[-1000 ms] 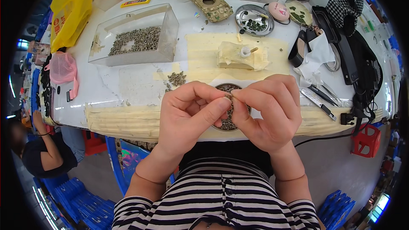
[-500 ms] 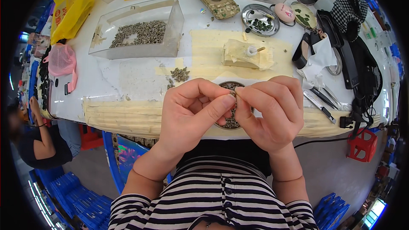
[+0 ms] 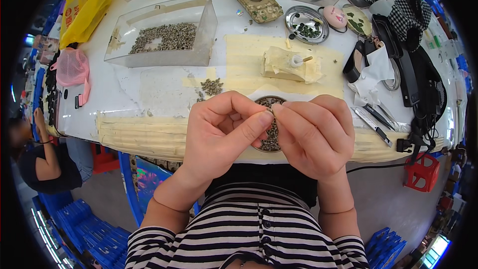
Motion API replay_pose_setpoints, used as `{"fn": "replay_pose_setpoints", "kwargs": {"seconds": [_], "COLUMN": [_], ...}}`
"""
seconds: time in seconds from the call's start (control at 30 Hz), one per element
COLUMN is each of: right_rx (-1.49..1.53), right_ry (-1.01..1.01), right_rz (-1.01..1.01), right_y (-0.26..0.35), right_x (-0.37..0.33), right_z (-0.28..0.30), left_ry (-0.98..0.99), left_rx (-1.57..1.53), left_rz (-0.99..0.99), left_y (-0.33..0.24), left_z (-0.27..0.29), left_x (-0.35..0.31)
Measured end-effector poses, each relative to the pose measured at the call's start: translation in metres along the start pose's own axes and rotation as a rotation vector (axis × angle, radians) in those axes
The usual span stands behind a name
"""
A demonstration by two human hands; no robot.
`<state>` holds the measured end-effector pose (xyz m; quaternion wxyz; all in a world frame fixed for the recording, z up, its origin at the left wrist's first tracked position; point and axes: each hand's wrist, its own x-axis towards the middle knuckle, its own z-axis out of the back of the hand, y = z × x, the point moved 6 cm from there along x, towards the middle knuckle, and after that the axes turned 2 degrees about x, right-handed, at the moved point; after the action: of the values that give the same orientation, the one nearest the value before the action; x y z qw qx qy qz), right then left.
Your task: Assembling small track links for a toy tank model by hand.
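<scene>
Just over a round, metal-rimmed dish (image 3: 269,96) filled with small mottled grey-brown pieces, the left hand (image 3: 214,132) pinches a tiny brownish piece (image 3: 272,111) between thumb and forefinger, its other fingers curled under. The right hand (image 3: 321,137) meets it there, thumb and forefinger drawn close; whether they grip the piece too, I cannot tell. Fingertips cover most of the piece, so its long axis and pointing direction cannot be made out. Beyond the left hand lies a loose heap of similar grey-brown bits (image 3: 212,86), near a clear rectangular plastic box (image 3: 205,35).
</scene>
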<state>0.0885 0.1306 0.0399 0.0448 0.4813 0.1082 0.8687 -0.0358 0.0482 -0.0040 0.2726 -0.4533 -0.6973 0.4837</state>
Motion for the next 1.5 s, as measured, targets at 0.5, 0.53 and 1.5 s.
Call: {"fn": "replay_pose_setpoints", "kwargs": {"seconds": [0.5, 0.53, 1.5], "right_rx": [0.100, 0.140, 0.543], "right_ry": [0.040, 0.038, 0.070], "right_rz": [-0.095, -0.133, -0.375], "right_y": [-0.003, -0.005, -0.017], "right_x": [-0.001, -0.001, -0.012], "right_z": [0.003, 0.004, -0.002], "left_ry": [-0.051, -0.054, -0.022], "left_rx": [0.694, 0.716, 0.848], "left_rz": [-0.504, -0.535, -0.673], "left_y": [-0.032, -0.034, -0.045], "left_z": [-0.005, -0.006, -0.015], "left_x": [0.000, -0.001, -0.003]}}
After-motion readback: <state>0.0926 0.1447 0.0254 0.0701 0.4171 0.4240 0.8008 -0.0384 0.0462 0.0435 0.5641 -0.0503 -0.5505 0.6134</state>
